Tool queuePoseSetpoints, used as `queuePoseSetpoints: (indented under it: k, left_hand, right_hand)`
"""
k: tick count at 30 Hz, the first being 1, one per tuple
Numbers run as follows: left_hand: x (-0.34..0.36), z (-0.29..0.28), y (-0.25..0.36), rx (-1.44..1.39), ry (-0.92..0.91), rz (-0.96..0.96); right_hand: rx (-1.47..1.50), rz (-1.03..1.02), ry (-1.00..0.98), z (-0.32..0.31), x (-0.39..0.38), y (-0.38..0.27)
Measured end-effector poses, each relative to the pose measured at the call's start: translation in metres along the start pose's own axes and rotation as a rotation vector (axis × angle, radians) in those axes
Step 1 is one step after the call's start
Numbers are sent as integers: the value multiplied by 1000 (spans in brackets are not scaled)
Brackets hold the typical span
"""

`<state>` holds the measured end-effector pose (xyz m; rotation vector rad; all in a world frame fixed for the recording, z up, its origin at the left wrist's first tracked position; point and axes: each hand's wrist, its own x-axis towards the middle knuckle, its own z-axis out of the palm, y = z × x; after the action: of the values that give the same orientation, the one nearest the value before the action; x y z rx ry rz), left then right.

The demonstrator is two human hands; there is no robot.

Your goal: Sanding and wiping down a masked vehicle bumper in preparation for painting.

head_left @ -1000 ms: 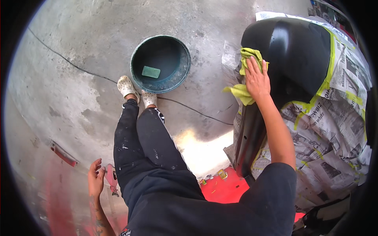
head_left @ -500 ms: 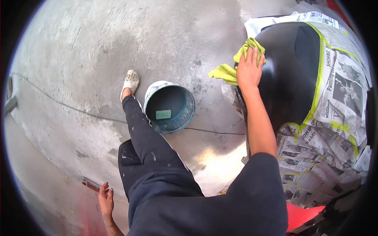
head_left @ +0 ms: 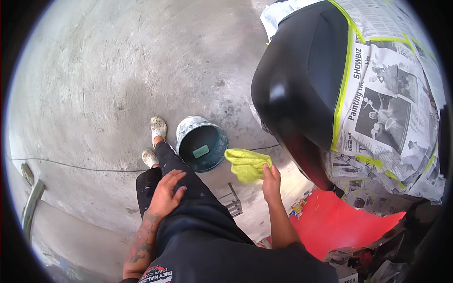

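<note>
My right hand (head_left: 271, 183) grips a crumpled yellow-green cloth (head_left: 246, 164) by its right side, in the air between my body and the bucket. Bare of anything, my left hand (head_left: 166, 192) hovers over my thigh with its fingers partly stretched and the thumb apart. A glossy black car panel (head_left: 297, 80) curves away at the upper right, apart from the cloth. Newspaper sheets (head_left: 391, 104), edged with yellow-green masking tape (head_left: 348, 70), cover the surface around it.
A blue-grey bucket (head_left: 222, 153) with a green block (head_left: 200, 151) inside stands on the concrete floor (head_left: 104, 85) by my feet. A dark cable (head_left: 85, 168) runs behind it. Right of me lies a red sheet (head_left: 339, 221); a metal bar (head_left: 32, 207) stands at far left.
My right hand has drawn the cloth off the black panel and brought it back toward my body. My left hand has come up from the lower left to over my thigh.
</note>
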<state>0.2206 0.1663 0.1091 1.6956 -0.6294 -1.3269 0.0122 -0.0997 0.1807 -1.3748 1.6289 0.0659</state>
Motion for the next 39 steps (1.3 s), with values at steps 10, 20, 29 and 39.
queuePoseSetpoints:
  k: [10, 20, 29, 39]
  left_hand:
    - [129, 1, 101, -464, -350, 479]
    - [294, 94, 247, -1263, -250, 279]
    - [168, 265, 244, -780, -70, 322]
    - [316, 177, 160, -139, 571, 520]
  right_hand:
    - [633, -10, -99, -15, -69, -60]
    - [94, 230, 12, -11, -158, 90]
    - [-22, 416, -81, -16, -207, 156]
    - [189, 595, 123, -36, -252, 218]
